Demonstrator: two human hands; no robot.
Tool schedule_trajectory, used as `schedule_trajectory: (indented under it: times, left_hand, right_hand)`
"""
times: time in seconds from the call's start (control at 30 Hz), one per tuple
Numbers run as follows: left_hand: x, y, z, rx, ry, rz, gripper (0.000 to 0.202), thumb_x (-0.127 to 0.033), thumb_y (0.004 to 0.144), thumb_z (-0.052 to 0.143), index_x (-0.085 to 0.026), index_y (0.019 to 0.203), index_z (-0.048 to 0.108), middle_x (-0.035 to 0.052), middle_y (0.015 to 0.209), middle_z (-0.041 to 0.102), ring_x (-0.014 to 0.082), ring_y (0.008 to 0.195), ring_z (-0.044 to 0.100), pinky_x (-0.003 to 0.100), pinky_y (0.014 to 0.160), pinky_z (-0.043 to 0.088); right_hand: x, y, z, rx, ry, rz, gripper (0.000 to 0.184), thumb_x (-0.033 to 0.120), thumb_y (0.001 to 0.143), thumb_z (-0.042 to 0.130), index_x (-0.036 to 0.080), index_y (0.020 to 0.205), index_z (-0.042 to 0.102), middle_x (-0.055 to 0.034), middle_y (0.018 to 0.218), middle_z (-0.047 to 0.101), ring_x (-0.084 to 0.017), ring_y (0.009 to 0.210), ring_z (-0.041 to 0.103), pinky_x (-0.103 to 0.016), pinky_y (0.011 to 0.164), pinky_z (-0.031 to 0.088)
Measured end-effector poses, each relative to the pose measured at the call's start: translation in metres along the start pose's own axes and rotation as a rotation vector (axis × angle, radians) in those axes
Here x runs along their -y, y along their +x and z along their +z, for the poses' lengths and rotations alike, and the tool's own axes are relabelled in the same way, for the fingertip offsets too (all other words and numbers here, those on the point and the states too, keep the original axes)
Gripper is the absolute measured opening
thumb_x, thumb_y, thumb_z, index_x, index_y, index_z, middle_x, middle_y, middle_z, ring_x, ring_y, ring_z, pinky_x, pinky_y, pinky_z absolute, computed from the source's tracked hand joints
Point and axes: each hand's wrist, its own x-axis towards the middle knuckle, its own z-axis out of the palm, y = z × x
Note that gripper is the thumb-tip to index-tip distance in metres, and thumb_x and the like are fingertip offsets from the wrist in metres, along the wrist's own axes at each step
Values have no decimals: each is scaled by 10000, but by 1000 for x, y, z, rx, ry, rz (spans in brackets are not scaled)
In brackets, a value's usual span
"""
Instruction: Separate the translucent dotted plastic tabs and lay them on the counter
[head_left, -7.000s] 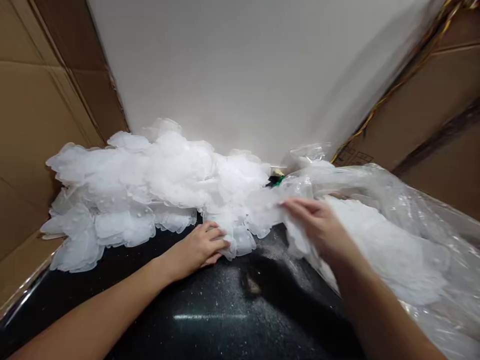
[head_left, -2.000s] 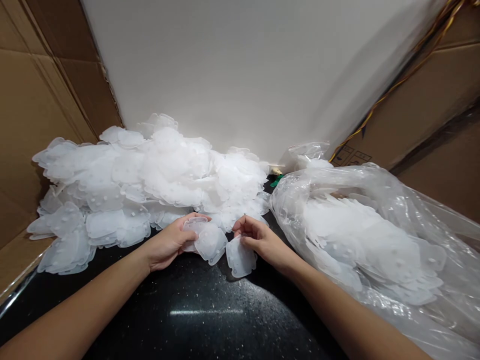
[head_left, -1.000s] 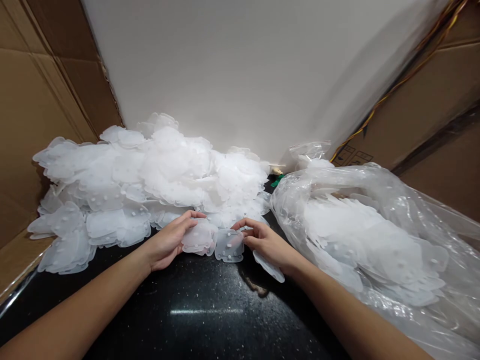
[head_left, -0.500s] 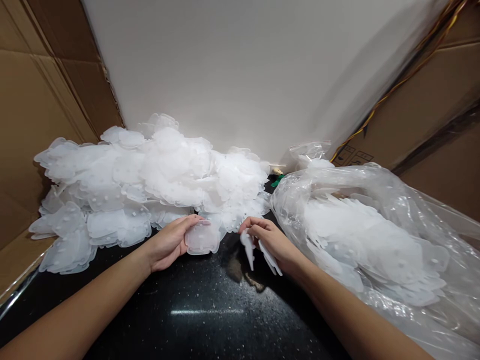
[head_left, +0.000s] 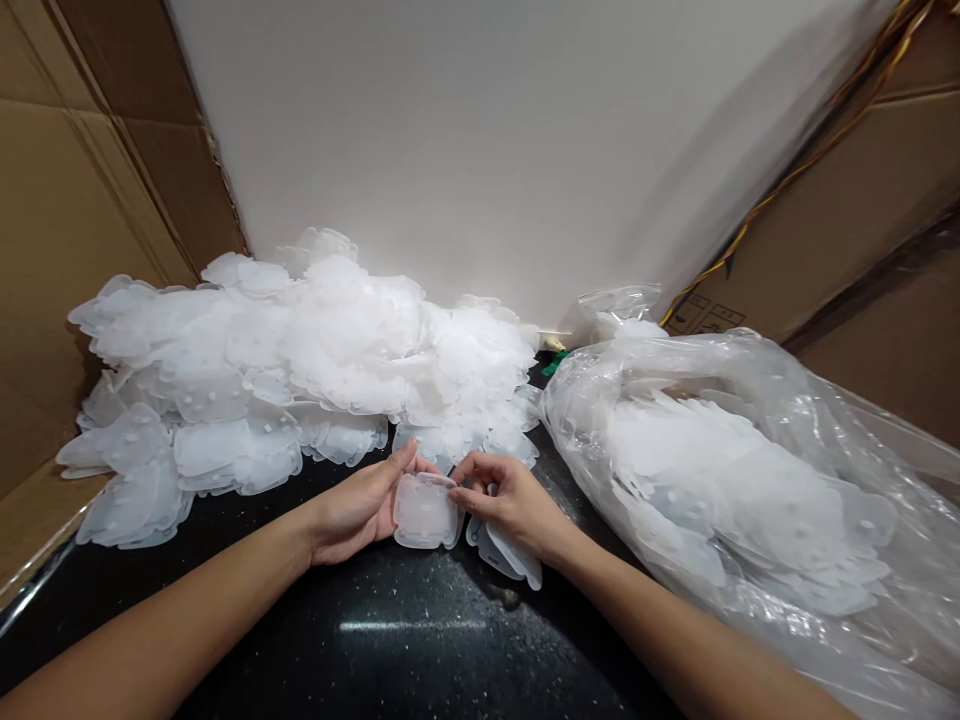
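Observation:
My left hand (head_left: 358, 508) cradles a small stack of translucent white plastic pieces (head_left: 424, 509), fingers curled behind it. My right hand (head_left: 511, 502) pinches the top edge of that stack with thumb and forefinger, and more of the same pieces (head_left: 510, 553) are tucked under its palm. Both hands hover just above the black speckled table (head_left: 405, 640), in front of a big loose heap of the same pieces (head_left: 300, 360).
A clear plastic bag (head_left: 750, 470) full of the white pieces lies at the right. A smaller clear bag (head_left: 619, 303) and something green (head_left: 553, 362) sit by the white wall. Cardboard boxes (head_left: 67, 240) stand at the left and at the right.
Both hands have drawn back from the heap toward me and come together. My right hand, which held pieces apart from the left, now pinches the stack in my left hand.

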Motion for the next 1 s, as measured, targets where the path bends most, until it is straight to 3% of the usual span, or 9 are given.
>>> schedule_trajectory:
  times: [0.17,0.27,0.53,0.67,0.8,1.0]
  left_hand:
    - [-6,-1,-2,-66,94,38,326,-490,819,673,-188,927,616,49,884,665,203,852,640,354,802,521]
    - [-10,-2,-4,-143,155,58,229,-364,797,705,-203,931,613,34,890,656,186,831,636,346,782,538]
    - [-16,-5,-4,-232,151,120,264,-254,742,703,-199,971,584,52,976,647,204,865,638,426,822,567]
    - [-18,-6,-3,-252,166,122,227,-260,773,674,-199,969,576,46,943,649,197,847,638,408,811,568]
    - [-18,-5,-4,-247,169,126,190,-299,802,659,-200,948,586,46,961,654,191,850,636,380,791,568]
    - [-16,-4,-5,-256,155,152,203,-359,816,671,-202,929,610,45,984,643,188,873,622,335,741,573]
  right_hand:
    - [4,-4,-8,50,257,-14,180,388,814,616,213,801,574,23,587,585,-143,554,523,-257,566,368]
    - [4,-4,-15,30,251,-35,165,351,813,595,201,744,587,8,666,608,-130,604,526,-247,585,377]
    - [2,-2,-21,84,325,181,259,339,729,694,211,876,525,14,676,690,-108,503,540,-217,497,375]
    - [3,-3,-25,139,395,270,234,334,768,637,199,949,574,-13,726,718,-123,528,568,-235,519,410]
    - [-2,-1,-31,149,406,252,216,325,817,574,185,961,652,-21,689,703,-139,568,570,-255,565,425]
    - [-9,1,-38,169,265,204,401,519,906,506,194,1061,680,-85,894,748,-168,637,595,-303,608,445]
